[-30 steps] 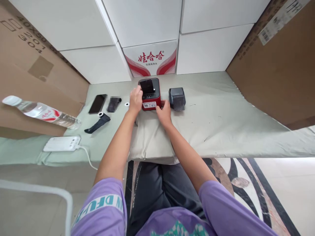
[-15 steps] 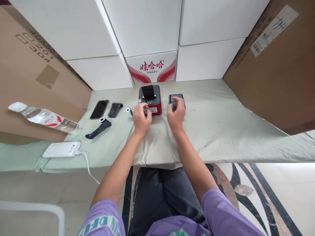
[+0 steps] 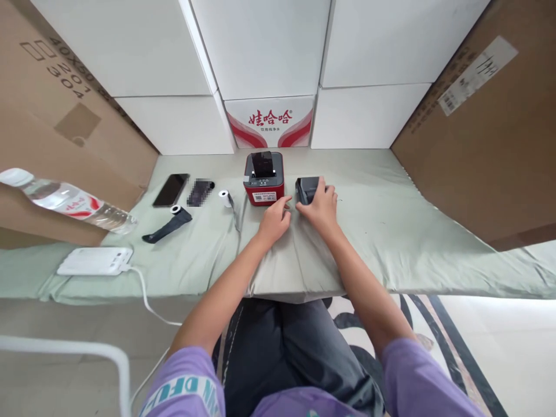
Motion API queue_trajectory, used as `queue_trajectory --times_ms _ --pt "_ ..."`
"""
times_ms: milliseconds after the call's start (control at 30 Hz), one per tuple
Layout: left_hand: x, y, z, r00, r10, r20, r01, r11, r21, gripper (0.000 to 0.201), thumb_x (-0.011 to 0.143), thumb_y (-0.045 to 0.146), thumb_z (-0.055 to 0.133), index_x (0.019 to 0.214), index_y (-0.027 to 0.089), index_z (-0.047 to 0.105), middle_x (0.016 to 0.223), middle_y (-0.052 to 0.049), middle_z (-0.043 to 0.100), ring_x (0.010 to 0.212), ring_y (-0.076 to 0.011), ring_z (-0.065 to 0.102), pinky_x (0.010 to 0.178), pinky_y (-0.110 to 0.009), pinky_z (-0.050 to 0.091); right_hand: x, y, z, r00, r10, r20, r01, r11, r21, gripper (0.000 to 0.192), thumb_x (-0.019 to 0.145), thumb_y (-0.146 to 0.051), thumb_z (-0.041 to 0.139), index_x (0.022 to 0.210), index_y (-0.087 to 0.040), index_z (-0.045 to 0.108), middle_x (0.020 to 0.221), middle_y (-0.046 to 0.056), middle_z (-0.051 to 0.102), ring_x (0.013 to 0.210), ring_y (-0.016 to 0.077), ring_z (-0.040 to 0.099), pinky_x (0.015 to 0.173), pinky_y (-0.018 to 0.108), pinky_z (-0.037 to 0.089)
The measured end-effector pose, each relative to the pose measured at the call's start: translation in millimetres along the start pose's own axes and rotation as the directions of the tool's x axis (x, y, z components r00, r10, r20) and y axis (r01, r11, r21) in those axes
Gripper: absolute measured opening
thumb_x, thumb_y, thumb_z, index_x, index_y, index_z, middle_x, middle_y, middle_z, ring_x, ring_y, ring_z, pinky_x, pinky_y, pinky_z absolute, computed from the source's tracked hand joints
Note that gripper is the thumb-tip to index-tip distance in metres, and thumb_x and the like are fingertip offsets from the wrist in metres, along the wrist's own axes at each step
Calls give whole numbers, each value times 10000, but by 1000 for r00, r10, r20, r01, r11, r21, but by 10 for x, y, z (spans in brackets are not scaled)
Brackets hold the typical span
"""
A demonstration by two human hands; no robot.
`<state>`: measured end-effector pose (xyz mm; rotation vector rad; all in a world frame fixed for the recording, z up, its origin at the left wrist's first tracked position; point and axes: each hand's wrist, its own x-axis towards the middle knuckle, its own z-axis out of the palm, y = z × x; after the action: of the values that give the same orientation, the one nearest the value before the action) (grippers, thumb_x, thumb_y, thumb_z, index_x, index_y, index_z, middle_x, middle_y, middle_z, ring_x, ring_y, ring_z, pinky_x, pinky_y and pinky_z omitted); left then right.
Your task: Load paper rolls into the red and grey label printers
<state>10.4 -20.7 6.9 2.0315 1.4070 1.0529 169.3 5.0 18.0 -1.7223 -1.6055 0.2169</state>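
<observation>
My right hand (image 3: 322, 209) grips a small black boxy device (image 3: 306, 190), thumb at its near left corner and fingers over its right side. My palm hides part of that device. My left hand (image 3: 274, 222) hovers just left of it, fingers partly stretched and apart, holding nothing. Behind the left hand stands a red and black printer (image 3: 264, 186) with a black strip (image 3: 262, 164) rising from its top slot and a white label on its front. To its left lies a small white paper roll (image 3: 225, 198) with a dark tail trailing toward me.
Left on the green cloth (image 3: 369, 249) are a phone (image 3: 171, 190), a blurred-out item (image 3: 200, 192), another roll with a black strip (image 3: 169, 227), a water bottle (image 3: 69, 200) and a white power bank (image 3: 94, 261) with a cable. Cardboard boxes (image 3: 486, 145) flank both sides; white boxes stand behind.
My right hand has come down onto the small black device and closed on it. My left hand has left the printer's front and moved right, toward that device.
</observation>
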Motion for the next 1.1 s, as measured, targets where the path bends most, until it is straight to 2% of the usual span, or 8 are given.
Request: queue_trajectory --times_ms 67,167,333,467,600,800,967,1100 --pt "-127 40 -83 997 4 75 -3 1000 -14 621 850 112 494 1445 271 570 1438 -101 672 1308 -288 661 1127 -475 521 -326 -51 -179 999 -53 -8 53 999 1 994 687 -400 794 1563 -198 369 1284 201 502 1180 415 551 1034 641 461" --pt "-381 106 -179 989 -66 129 73 996 -45 633 855 104 462 1452 279 575 1471 -90 651 1351 -298 639 1167 -509 503 -797 -161 -329 999 -44 3 44 998 -33 1017 709 -402 792 1594 -212 329 1281 209 511 1166 412 554 1021 633 481" --pt "-773 191 -217 971 -217 99 228 966 -123 652 837 62 434 1443 276 538 1483 -101 637 1416 -266 588 1208 -515 485 -1214 -331 -220 1000 -1 -12 1 1000 -24 1002 717 -406 802 1590 -237 341 1335 222 507 1215 431 541 1022 647 484" --pt "-922 245 -156 969 -246 5 244 956 -161 608 857 72 440 1409 315 520 1509 -76 615 1449 -255 552 1217 -538 471 -1317 -352 -126 998 15 -58 -13 999 31 988 744 -391 787 1593 -223 311 1427 253 487 1289 439 520 1050 666 465" --pt "-957 214 -126 957 -289 -9 281 938 -203 549 848 63 439 1314 333 548 1465 -45 656 1428 -247 573 1193 -527 493 -1367 -239 -182 1000 -12 -19 15 988 152 1026 758 -442 782 1612 -218 259 1522 249 471 1428 422 466 1126 657 438" --pt "-921 207 -185 959 -285 2 284 955 -87 496 811 27 436 1212 284 573 1390 -50 711 1337 -284 639 1142 -535 493 -1391 -39 -289 988 139 73 -156 834 529 894 874 -509 648 1623 -210 262 1481 222 579 1280 326 658 1071 530 536" --pt "-870 347 -168 938 -344 -42 346 937 54 439 823 -8 420 1179 202 569 1353 -102 730 1293 -324 664 1083 -542 492 -1324 -14 -339 963 230 142 -266 716 645 889 858 -530 684 1600 -175 347 1407 208 650 1194 322 698 1068 522 536" --pt "-881 337 -135 934 -353 -54 354 935 11 440 834 -23 413 1162 221 574 1342 -77 738 1272 -291 678 1083 -501 491 -1205 56 -415 951 251 178 -305 688 659 580 899 -476 630 1400 -185 609 1329 169 718 1221 310 685 1059 494 546"
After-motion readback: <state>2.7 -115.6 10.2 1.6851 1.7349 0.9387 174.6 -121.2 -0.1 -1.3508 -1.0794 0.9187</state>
